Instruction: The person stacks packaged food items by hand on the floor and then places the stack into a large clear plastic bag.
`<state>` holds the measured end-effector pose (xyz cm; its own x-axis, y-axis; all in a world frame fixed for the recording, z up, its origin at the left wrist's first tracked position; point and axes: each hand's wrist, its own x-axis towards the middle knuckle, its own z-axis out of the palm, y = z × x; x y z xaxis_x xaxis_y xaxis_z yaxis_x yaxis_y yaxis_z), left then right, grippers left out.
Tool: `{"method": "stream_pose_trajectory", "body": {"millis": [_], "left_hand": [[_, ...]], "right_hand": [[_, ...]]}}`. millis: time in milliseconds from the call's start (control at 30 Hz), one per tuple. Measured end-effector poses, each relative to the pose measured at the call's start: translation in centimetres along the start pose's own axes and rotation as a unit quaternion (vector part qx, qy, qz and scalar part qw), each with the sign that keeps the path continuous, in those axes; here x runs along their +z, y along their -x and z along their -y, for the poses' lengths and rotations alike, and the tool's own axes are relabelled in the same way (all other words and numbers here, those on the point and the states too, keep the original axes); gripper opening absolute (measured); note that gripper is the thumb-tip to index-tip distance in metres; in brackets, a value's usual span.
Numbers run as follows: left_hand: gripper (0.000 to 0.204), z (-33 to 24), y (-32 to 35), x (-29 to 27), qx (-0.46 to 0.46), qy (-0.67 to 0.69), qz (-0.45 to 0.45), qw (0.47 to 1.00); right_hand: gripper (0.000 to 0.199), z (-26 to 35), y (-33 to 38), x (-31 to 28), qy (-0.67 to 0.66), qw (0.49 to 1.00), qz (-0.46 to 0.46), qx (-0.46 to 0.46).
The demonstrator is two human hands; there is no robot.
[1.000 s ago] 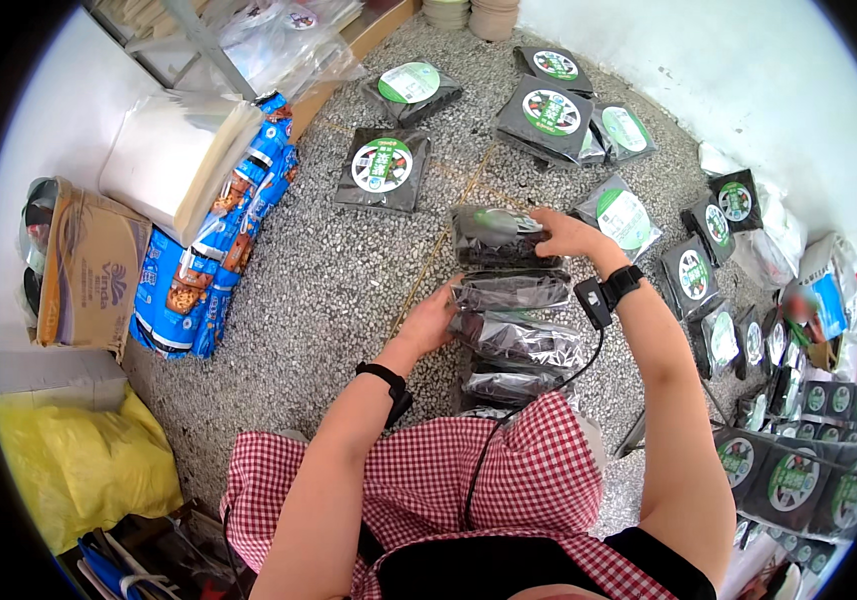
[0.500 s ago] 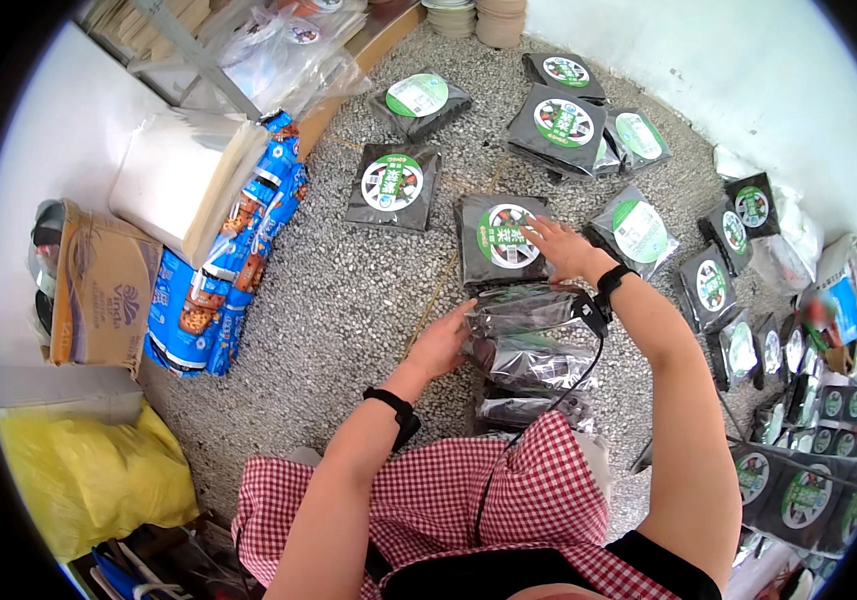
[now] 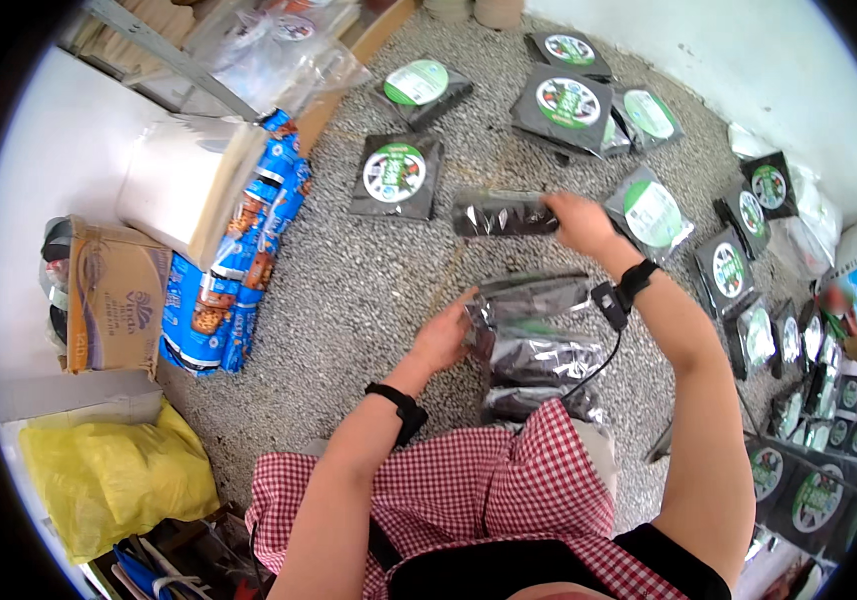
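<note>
In my right hand is a black square packet in clear plastic, raised on its edge, gripped at its right end; its front label is hidden. My left hand closes against the left end of a row of similar packets, its fingers at the nearest standing packet; some fingertips are hidden. Behind that, toward my body, more shiny wrapped packets stand on edge. A flat labelled packet lies to the left of the raised one, and another labelled packet lies just beyond my right hand.
A speckled stone surface bears several more packets at the back. Blue snack packs, a cardboard box and a yellow bag stand at left. More packets line the right, by a white wall.
My right hand, earlier spread on the flat labelled packet, now grips it and has tipped it up on edge, label out of sight. My left hand stays at the row.
</note>
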<state>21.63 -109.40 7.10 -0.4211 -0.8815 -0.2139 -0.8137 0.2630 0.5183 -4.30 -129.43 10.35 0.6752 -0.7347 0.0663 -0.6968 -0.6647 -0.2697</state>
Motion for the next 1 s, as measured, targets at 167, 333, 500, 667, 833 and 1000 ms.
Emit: {"method": "stream_pose_trajectory", "body": {"millis": [167,333,500,667,833,1000], "left_hand": [[0.041,-2.0,-2.6,-1.7,0.036,0.004,0.025,0.999],[0.05,-3.0,-3.0,-1.1,0.063,0.022,0.022,0.997],[0.053,-0.1,3.5,5.2,-0.111,0.222,-0.162,0.955],[0.063,-3.3,10.0,12.4,-0.607,0.677,0.145,0.391],[0.064,-11.0,9.6,6.5,-0.497,0.8,0.074,0.327],[0.063,-12.1,7.4,5.2,-0.445,0.819,0.017,0.361]], "right_hand": [[0.024,5.8,-0.2,-8.7,0.12,0.992,0.019,-0.019],[0.024,8.7,-2.4,-6.4,0.145,0.984,0.103,-0.031],[0.074,5.4,-1.7,-2.5,-0.181,0.941,0.28,-0.057],[0.077,5.7,0.6,-3.2,-0.139,0.959,0.239,-0.07],[0.062,7.9,0.8,-8.1,0.03,0.971,0.228,-0.062],[0.068,2.1,5.3,-4.9,-0.22,0.913,0.313,0.144]]}}
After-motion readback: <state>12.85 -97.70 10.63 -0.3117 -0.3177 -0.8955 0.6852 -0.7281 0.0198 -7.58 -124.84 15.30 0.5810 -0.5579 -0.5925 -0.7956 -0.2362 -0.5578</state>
